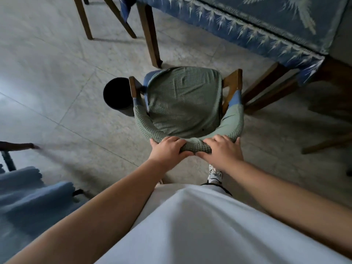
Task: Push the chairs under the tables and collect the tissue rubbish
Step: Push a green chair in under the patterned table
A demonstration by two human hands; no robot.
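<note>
A wooden chair (182,103) with a green knitted cover stands on the tiled floor just below me, its seat facing the table (266,21), which wears a blue cloth with a pale leaf pattern. My left hand (167,149) and my right hand (221,151) both grip the top of the curved backrest, side by side. The front of the seat sits close to the table's edge and between its wooden legs. No tissue shows anywhere in view.
A dark round bin (117,96) stands on the floor against the chair's left side. Another chair's legs (270,92) angle in at the right, more wooden legs (85,18) at the top left. A blue covered seat (32,197) fills the lower left.
</note>
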